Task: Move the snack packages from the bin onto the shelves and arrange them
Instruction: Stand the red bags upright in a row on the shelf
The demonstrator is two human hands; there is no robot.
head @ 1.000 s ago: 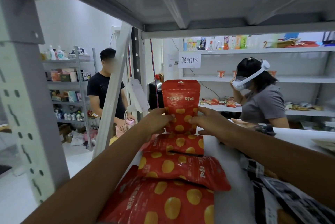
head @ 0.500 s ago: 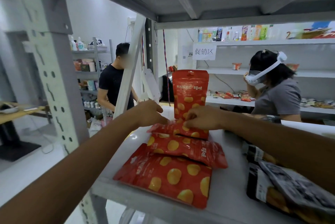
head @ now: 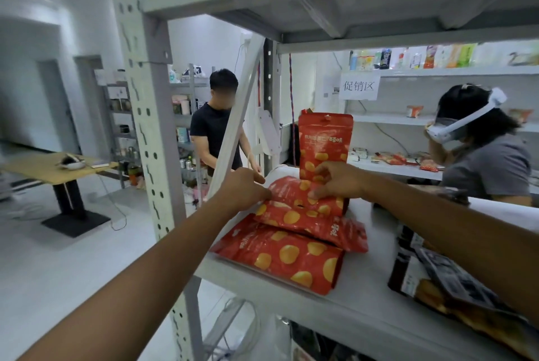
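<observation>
L hand: fingers curled, tips pinching the left edge of the rear flat pouch. R hand: fingers bent down, tips gripping the same pouch nr its middle; thumb touches the upright pouch standing just behind. Middle pouch and front pouch lie overlapped in front, all on the white shelf. Dark packs to the right, partly under the R forearm. Perforated post at left. Beyond: person in black tee, person in grey tee w/ headset, wood table, paper sign.
</observation>
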